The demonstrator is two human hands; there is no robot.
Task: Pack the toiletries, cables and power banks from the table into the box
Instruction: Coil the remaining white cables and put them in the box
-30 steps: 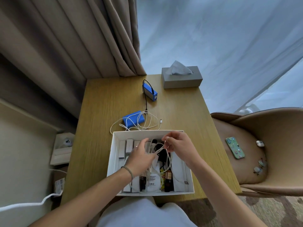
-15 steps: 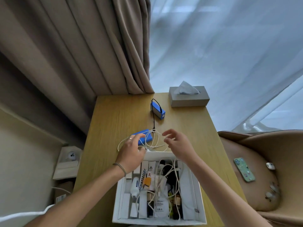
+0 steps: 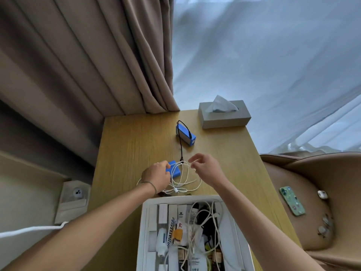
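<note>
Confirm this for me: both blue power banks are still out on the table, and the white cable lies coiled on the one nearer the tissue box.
Not quite. The head view shows both on the table, but the white cable lies coiled on the power bank nearer the white box, between the hands. The power bank nearer the tissue box has a black cable.

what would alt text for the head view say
Both hands reach over a white cable coiled on a blue power bank on a wooden table: the left hand touches the bank, the right hand pinches the cable. Nearer the person is a white box of toiletries; a second power bank and a tissue box lie farther back.
</note>
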